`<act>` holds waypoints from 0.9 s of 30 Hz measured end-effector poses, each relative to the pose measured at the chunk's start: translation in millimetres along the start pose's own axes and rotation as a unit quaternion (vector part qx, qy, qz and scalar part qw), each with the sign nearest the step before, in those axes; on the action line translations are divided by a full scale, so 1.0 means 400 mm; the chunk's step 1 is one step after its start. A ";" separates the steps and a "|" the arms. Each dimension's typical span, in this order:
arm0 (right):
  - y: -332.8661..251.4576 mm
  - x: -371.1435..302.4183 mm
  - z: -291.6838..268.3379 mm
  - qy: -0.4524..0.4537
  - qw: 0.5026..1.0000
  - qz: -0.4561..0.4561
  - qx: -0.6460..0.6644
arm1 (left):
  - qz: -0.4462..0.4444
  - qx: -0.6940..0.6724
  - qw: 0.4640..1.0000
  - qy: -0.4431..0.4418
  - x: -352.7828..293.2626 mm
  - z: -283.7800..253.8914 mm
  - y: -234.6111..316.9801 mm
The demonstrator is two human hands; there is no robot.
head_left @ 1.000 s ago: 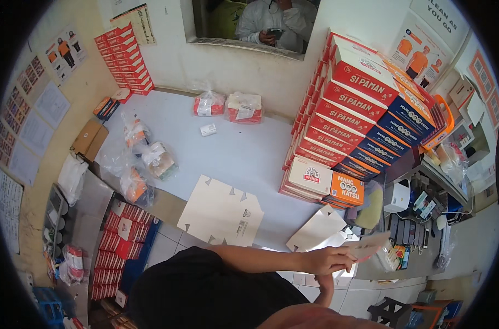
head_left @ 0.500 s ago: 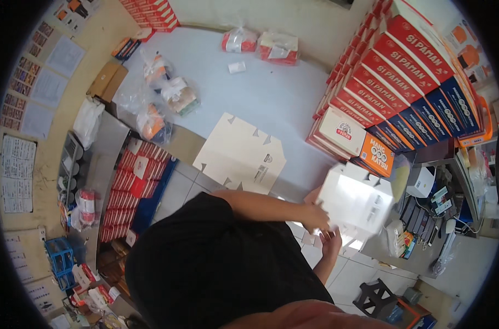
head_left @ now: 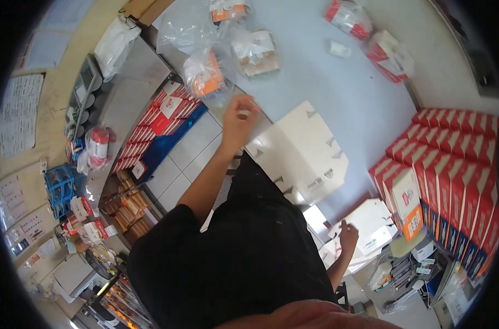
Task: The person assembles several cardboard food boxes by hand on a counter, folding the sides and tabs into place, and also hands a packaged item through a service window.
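The blurred left hand [head_left: 239, 119], half-curled, hung beside a flat cream cardboard blank [head_left: 299, 148] on the pale-blue tabletop [head_left: 364, 109]; the right hand [head_left: 348, 237] overlapped cream cardboard sheets [head_left: 374, 219], both grips unclear.

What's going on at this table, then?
A person in a black top is working with flat cardboard pieces. Their right hand is at the white sheets on the right; whether it grips one is unclear. Their left hand, blurred, is near a bagged orange box. Another white sheet lies flat on the pale blue table.
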State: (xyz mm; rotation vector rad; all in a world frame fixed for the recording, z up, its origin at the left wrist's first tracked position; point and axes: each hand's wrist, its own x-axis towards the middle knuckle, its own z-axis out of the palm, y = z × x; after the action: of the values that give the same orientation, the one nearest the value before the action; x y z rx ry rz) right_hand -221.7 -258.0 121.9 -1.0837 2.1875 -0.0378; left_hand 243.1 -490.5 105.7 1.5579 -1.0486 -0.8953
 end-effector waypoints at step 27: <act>-1.362 0.227 0.465 0.123 0.903 -0.395 0.113 | -0.379 -0.283 0.880 -0.053 0.548 -0.051 -0.079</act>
State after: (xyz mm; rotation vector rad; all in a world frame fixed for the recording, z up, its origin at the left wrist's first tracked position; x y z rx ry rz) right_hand 226.9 -629.3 97.4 -1.8226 1.7356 -0.8036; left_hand 343.8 -685.6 70.4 1.3999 -0.1465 -1.6602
